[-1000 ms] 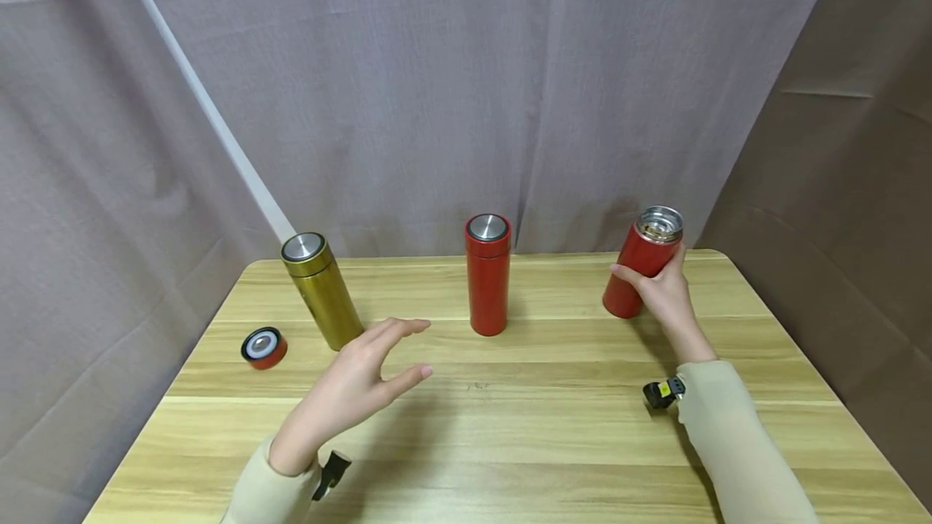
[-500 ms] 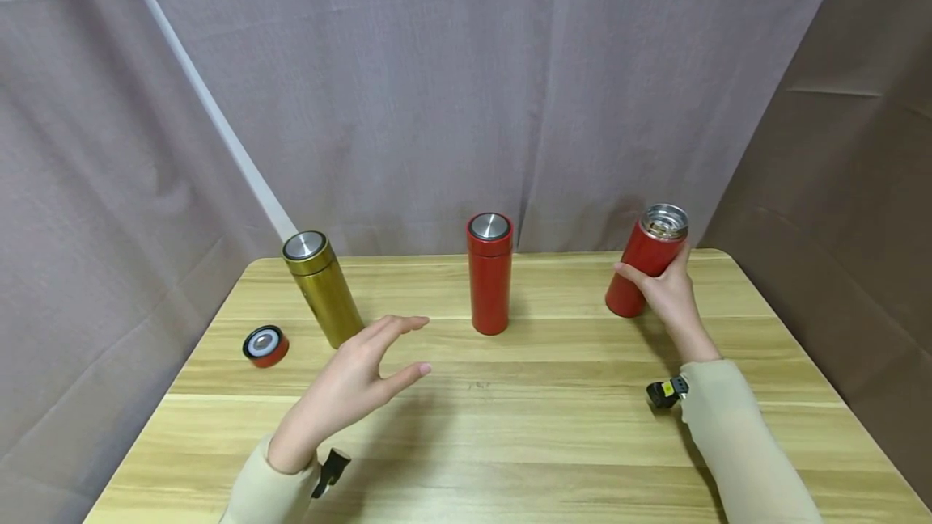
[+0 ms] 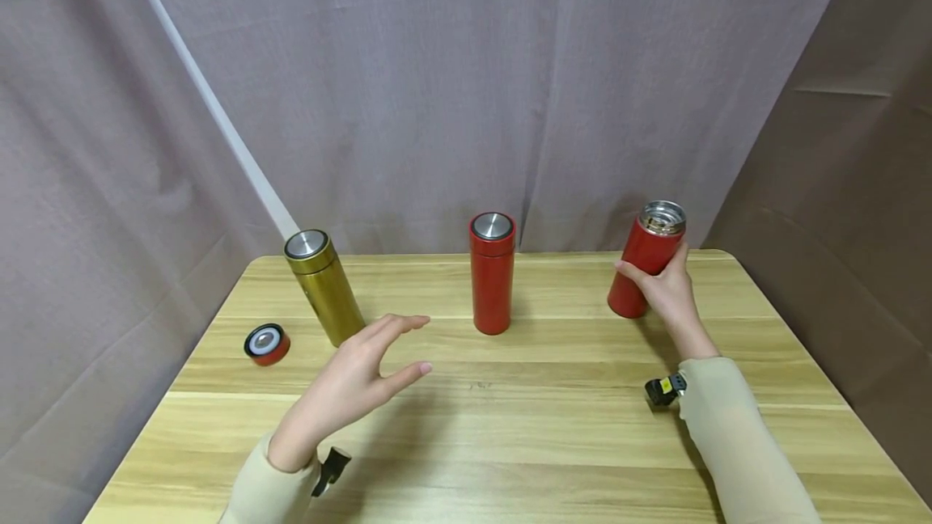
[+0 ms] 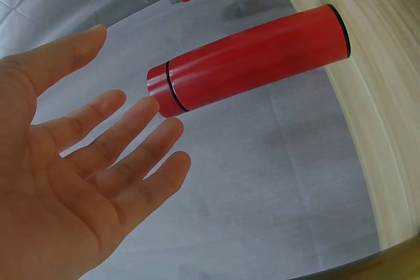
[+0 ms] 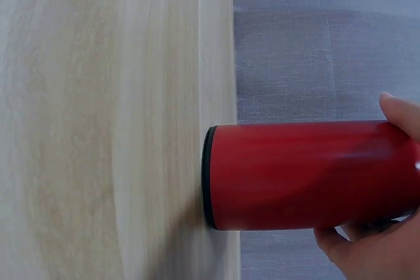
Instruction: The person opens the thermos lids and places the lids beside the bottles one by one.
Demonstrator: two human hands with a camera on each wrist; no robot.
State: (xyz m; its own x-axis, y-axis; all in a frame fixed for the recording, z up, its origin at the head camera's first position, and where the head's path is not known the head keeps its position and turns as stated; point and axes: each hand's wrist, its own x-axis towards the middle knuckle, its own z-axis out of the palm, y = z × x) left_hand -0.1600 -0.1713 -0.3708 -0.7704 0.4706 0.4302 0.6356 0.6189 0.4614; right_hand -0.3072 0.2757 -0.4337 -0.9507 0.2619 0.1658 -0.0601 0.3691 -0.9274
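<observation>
At the right of the head view my right hand (image 3: 670,291) grips an open red thermos (image 3: 642,269) round its side, its steel mouth uncovered. In the right wrist view the base of that red thermos (image 5: 295,175) meets the tabletop. My left hand (image 3: 349,374) hovers over the table, fingers spread apart from the thumb, holding nothing. Just behind it a gold thermos (image 3: 324,285) stands with its lid on. In the middle stands a second red thermos (image 3: 491,285), lidded. A red lid (image 3: 268,344) lies with its inside up at the far left.
The wooden table (image 3: 568,443) has its back edge close to a grey curtain (image 3: 408,103). A brown cloth (image 3: 845,225) hangs along the right side.
Both hands keep nearly the same pose. The whole scene shifts very slightly in the head view, and the held thermos changes its tilt only a little.
</observation>
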